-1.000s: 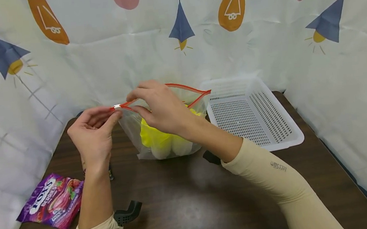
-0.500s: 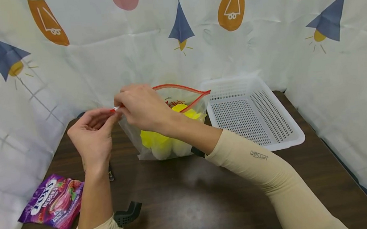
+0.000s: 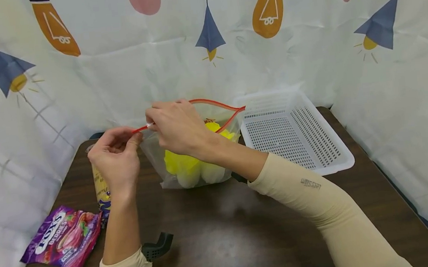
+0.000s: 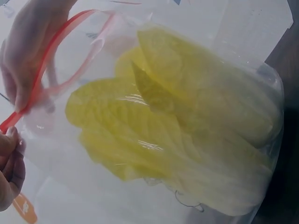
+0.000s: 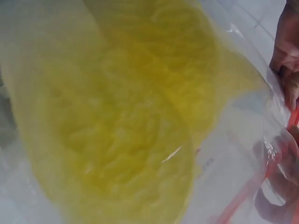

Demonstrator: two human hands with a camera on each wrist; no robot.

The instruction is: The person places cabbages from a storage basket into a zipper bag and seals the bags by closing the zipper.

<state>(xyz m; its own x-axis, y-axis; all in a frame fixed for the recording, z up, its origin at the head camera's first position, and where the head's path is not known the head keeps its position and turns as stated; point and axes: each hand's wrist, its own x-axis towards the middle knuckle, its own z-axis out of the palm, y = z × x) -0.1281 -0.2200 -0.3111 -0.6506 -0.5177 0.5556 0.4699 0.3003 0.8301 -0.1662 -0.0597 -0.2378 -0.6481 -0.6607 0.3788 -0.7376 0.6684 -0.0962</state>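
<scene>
A clear zip bag (image 3: 150, 154) stands at the middle back of the table, holding several cabbage-like leafy heads (image 3: 181, 167), yellow at the leaves and white at the base. My left hand (image 3: 118, 158) pinches the left end of its red zip strip (image 3: 213, 103). Over the bag, my right hand (image 3: 179, 130) pinches the strip at the white slider (image 3: 150, 125), partly hidden by the fingers. To the right of this hand the two red edges stand apart. In the left wrist view the leaves (image 4: 126, 121) show through the plastic.
A white perforated basket (image 3: 333, 165) sits at the back right, beside the bag. At left lies a purple Fox's Berries candy packet (image 3: 63, 240). A yellow-and-blue package (image 3: 102, 190) stands partly behind my left forearm. A printed white curtain (image 3: 177, 69) encloses the table.
My right hand moved left to the slider, then back right, with the slider now farther from the left fingers. My left hand shifted slightly right, uncovering more of the yellow-and-blue package.
</scene>
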